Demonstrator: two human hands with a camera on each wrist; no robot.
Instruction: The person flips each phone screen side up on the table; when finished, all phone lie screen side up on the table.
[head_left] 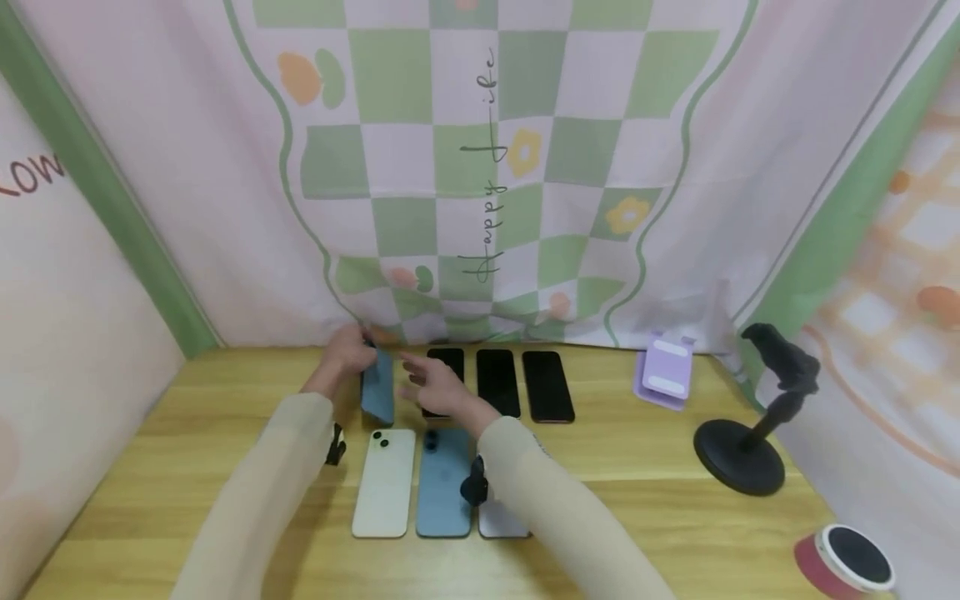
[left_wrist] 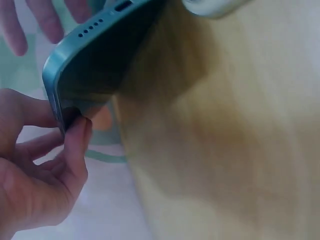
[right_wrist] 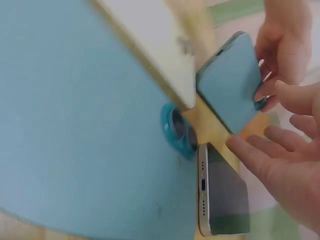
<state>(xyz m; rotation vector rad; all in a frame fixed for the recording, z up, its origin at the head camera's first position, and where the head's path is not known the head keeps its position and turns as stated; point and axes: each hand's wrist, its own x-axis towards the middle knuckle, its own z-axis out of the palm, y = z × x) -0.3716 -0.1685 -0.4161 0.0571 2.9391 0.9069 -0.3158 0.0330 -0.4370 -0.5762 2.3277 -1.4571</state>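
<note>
- The left hand pinches the far end of a blue phone between thumb and fingers, by its camera bump.
- That phone is tilted, its blue back toward the right hand and its dark screen turned the other way; whether its near end touches the table I cannot tell.
- The right hand is empty, fingers spread and reaching toward the phone's right side; whether a fingertip touches it is unclear.
- Both arms wear pale sleeves, with a black device at each wrist.
- Right of the held phone, three phones lie screen up in a row: the left one partly behind the right hand, then the middle one and the right one.
- Nearer the person, back up: a white phone, a second blue phone beside it, and a pale phone partly under the right sleeve.
- Farther right on the wooden table: a purple stand, a black stand and a round red-and-white object.
- A checked cloth hangs behind.
</note>
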